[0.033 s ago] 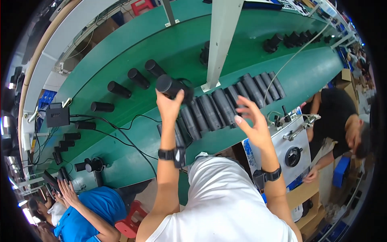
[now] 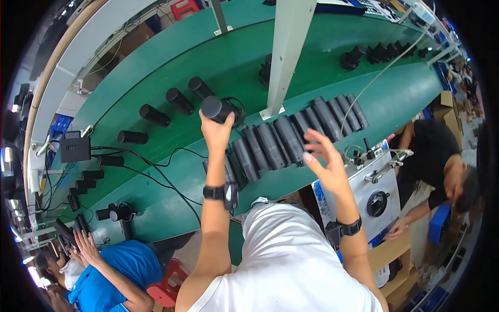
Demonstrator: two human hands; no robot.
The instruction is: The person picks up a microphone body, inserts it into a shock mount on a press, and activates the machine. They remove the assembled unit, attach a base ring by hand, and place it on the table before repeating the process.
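My left hand (image 2: 216, 132) is closed around a black cylinder (image 2: 215, 107) with a smooth round end, held up over the seam between the bench and the green surface behind it. A black ring-shaped part (image 2: 237, 108) shows just behind that cylinder; whether the two are joined cannot be made out. My right hand (image 2: 331, 169) has its thumb and fingers apart with nothing in them, beside a row of black ribbed cylinders (image 2: 271, 148). Those cylinders lie side by side on the green bench (image 2: 171, 187) in front of me. Any contact between my right fingers and the row is unclear.
Single black cylinders (image 2: 154, 115) stand along the far green strip. A white metal post (image 2: 288, 52) rises beyond the row. Cables (image 2: 150, 164) run from a black box (image 2: 76, 150). A metal fixture (image 2: 371, 192) stands right. Co-workers sit left in blue (image 2: 127, 273) and right in black (image 2: 434, 148).
My left hand and the cylinder in it have shifted very slightly left. My right hand has come down a touch, its fingers still apart.
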